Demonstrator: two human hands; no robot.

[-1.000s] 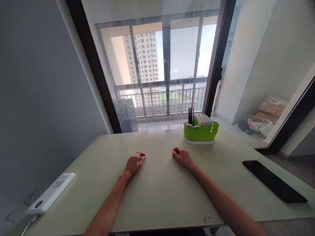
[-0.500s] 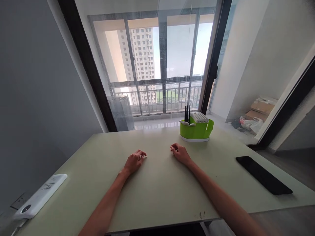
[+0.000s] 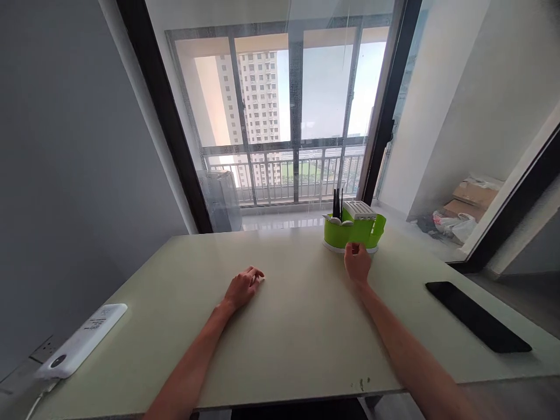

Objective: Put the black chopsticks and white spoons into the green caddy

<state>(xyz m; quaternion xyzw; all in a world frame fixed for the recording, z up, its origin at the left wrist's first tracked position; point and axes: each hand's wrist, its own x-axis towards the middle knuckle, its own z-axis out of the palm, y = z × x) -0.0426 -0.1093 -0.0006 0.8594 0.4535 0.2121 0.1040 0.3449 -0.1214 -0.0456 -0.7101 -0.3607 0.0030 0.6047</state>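
Observation:
My left hand (image 3: 244,286) rests on the pale green table (image 3: 289,332), fingers loosely bent and a little apart, holding nothing. Raised in front of the green utensil caddy (image 3: 339,235), my right hand (image 3: 357,261) has its fingers curled in, and I see nothing in them. It overlaps the caddy's lower front; whether it touches cannot be told. Black chopsticks (image 3: 338,204) stand upright in the caddy's left part, with white spoons (image 3: 340,221) leaning at its rim. A white slotted piece (image 3: 359,210) sits on top at the right.
A white device (image 3: 83,341) with a cable lies at the table's left edge. Toward the right edge lies a flat black pad (image 3: 476,317). Behind the table stands a glass door with a dark frame (image 3: 385,116); cardboard boxes (image 3: 476,193) and plastic bags lie beyond it.
My right hand has moved right and forward from the table's middle to the front of the caddy, its fingers curling in. The left hand stays in place. The view has shifted slightly.

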